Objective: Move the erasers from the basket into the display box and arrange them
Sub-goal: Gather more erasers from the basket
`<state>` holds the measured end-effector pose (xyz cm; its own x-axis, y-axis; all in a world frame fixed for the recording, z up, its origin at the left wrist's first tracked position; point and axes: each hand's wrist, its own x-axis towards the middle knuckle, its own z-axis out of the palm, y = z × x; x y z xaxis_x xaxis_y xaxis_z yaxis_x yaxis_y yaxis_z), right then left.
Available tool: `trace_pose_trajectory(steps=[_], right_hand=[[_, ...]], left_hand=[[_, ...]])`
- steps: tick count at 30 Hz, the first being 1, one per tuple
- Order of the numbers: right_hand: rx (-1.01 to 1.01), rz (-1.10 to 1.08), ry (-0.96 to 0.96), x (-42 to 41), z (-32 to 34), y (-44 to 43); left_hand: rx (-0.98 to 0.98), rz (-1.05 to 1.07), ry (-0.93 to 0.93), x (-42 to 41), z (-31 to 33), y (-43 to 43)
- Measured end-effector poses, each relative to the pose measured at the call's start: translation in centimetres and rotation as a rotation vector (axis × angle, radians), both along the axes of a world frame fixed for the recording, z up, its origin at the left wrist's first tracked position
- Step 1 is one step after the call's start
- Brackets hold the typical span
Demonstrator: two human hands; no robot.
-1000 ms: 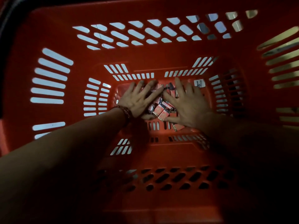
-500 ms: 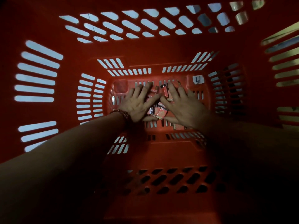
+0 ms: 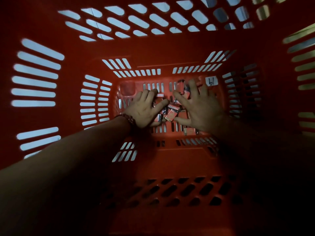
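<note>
Several small erasers (image 3: pixel 171 114) in red-orange wrappers lie heaped on the floor of a deep red slotted basket (image 3: pixel 170 53). Both my arms reach down into it. My left hand (image 3: pixel 144 109), with a beaded bracelet on the wrist, sits on the left side of the heap; its fingers curl down around erasers and its thumb lies across them. My right hand (image 3: pixel 201 109) rests flat on the right side of the heap with the fingers spread and straight. One eraser (image 3: pixel 189 132) lies apart by my right wrist. The display box is out of view.
The basket's tall slotted walls close in on all sides, and the light is dim. A white sticker (image 3: pixel 211 81) with a handwritten number sits on the floor at the far right corner. A pale square patch (image 3: pixel 127 88) marks the far left corner.
My left hand's fingers, straight and spread before, have curled into the heap. Both hands sit slightly farther apart, and the view has dropped closer into the basket.
</note>
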<state>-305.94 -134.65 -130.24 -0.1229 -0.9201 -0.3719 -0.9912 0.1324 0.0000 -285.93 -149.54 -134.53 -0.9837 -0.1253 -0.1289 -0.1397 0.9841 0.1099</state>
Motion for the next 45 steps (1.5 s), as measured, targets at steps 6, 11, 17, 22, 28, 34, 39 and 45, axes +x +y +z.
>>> trace_pose_trajectory(steps=[6,11,17,22,28,34,39,45], right_hand=[[0.047,-0.06,-0.038,0.5,0.5,-0.6],[0.066,-0.171,-0.055,2.5,0.5,-0.5],[0.085,-0.09,-0.049,2.0,0.0,-0.3],[0.072,-0.096,-0.089,1.1,0.4,-0.8],[0.044,-0.114,-0.115,0.7,0.2,-1.1],[-0.004,-0.167,-0.163,0.3,0.1,-1.8],[-0.027,-0.194,-0.265,-0.2,0.8,-2.1],[-0.017,-0.18,-0.343,-1.0,1.0,-2.7]], left_hand=[[-0.135,-0.033,-0.014,-0.1,0.2,0.4],[-0.158,0.017,-0.046,0.0,0.3,1.2],[-0.117,0.023,-0.044,-0.1,0.4,1.3],[-0.012,0.027,-0.029,-0.3,0.8,1.0],[-0.063,0.019,-0.101,-0.3,0.8,1.0],[-0.079,-0.028,-0.112,-0.6,0.9,0.6],[0.025,-0.02,-0.147,-1.0,1.1,0.2],[0.109,-0.057,-0.27,-2.2,2.5,-1.0]])
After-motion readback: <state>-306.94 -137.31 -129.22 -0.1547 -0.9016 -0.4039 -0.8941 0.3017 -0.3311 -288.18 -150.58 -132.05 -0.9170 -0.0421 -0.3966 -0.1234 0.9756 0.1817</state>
